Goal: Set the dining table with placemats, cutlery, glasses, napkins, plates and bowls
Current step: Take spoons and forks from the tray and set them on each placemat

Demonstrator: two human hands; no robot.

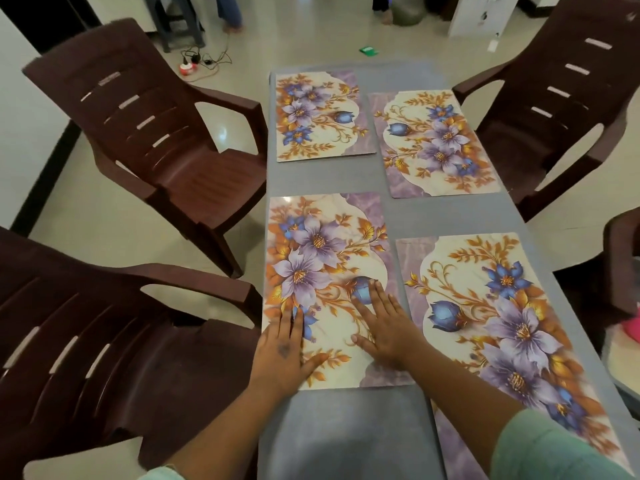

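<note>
Four floral placemats lie flat on the grey table point(346, 174) in two columns — cream grounds with purple and blue flowers, orange leaves and a marbled lilac edge. The far-left placemat point(320, 116) and far-right placemat point(436, 143) sit apart from each other, the right one set slightly nearer. The near-left placemat point(325, 258) lies along the table's left edge, and the near-right placemat point(502, 323) — skewed a little — runs toward the bottom right corner, just beside it without overlapping.
</note>
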